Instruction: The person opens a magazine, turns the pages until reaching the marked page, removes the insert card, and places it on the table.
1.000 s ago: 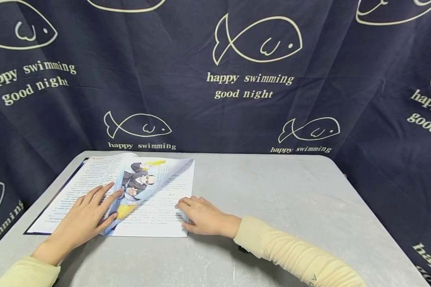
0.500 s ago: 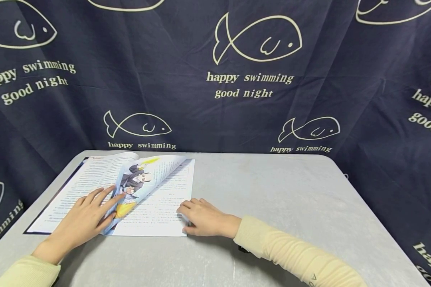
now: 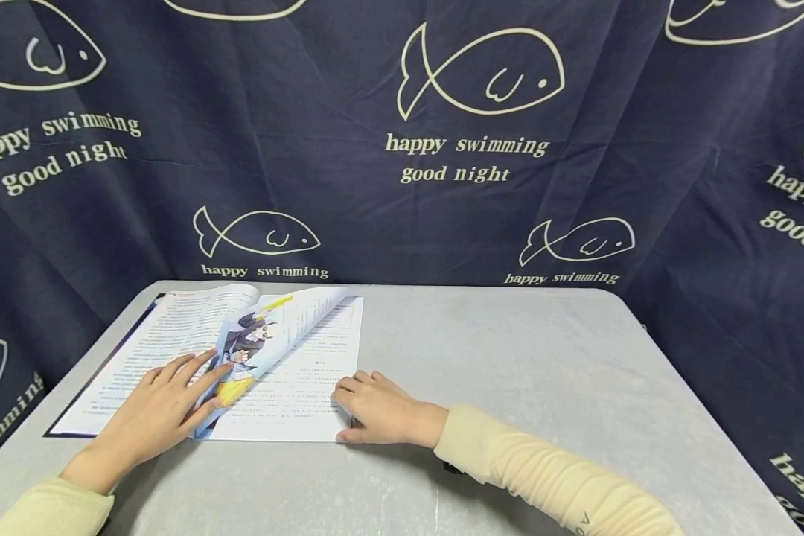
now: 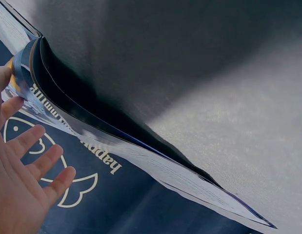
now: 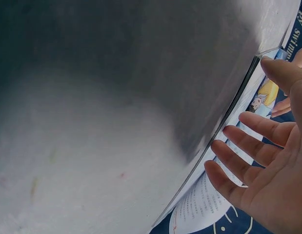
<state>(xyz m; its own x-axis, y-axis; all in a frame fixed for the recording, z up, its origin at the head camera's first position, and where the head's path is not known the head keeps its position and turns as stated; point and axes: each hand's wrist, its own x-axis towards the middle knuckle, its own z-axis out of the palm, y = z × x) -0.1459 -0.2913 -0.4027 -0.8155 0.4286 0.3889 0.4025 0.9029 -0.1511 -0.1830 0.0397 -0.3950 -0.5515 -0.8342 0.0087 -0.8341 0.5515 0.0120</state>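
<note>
An open book (image 3: pixel 301 409) lies at the left of the table, text printed on both sides of the spread. One leaf with a colour drawing of a robed figure (image 3: pixel 244 348) is partly lifted and curls diagonally over the right-hand page. My left hand (image 3: pixel 157 402) rests on the book near the spine, fingers spread, its thumb and forefinger at the lower part of the illustrated leaf. At the book's right edge, my right hand (image 3: pixel 385 409) touches the border of the page with relaxed fingers (image 5: pixel 231 141). The left wrist view shows the book's bottom edge (image 4: pixel 155 148) bowed upward.
The grey table (image 3: pixel 522 380) extends to the right of the book. A dark blue curtain (image 3: pixel 368 223) with fish drawings and lettering hangs behind and at both sides. Pale yellow sleeves (image 3: pixel 536 469) cover the forearms.
The illustrated leaf has bent a little further to the left, and the left-hand pages bulge slightly more near the spine. My right hand has shifted slightly rightward; the left has barely moved.
</note>
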